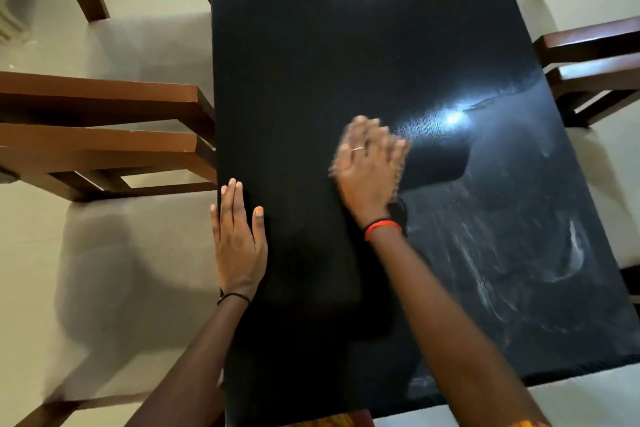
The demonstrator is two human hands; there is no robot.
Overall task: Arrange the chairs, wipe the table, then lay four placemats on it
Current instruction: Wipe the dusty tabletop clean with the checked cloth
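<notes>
Leaning over a long black wood-grain table (311,45), viewed from its near end, with bright light glare (453,118) bouncing off the top. Wiping it, by the look of things, with no placemats in view yet. Working across the right half, through a greyish dusty film (502,253) lying in streaks, with a clean dark band (436,163) cutting into it just past the fingertips.

To do this step well:
- overlapping each pass with the last clean band;
- pressing evenly through the whole palm;
- carrying strokes right off the table's edge rather than stopping short and leaving a ridge of dust;
- refolding to a fresh face at the first sign of smearing.

Pressing down with the right hand (369,166), fingers straight and slightly spread. Blurred, so probably mid-stroke. Bearing on what seems to be a dark cloth (400,215), mostly hidden under the palm with a corner peeking out beside the wrist. Pinching nothing.

Bracing with the left hand (239,239), lying flat at the table's left edge, fingers straight and together, thumb apart, holding nothing.

Flanking the table: a brown wooden chair with a cream seat (104,135) close on the left, and a matching chair (595,45) on the right.
</notes>
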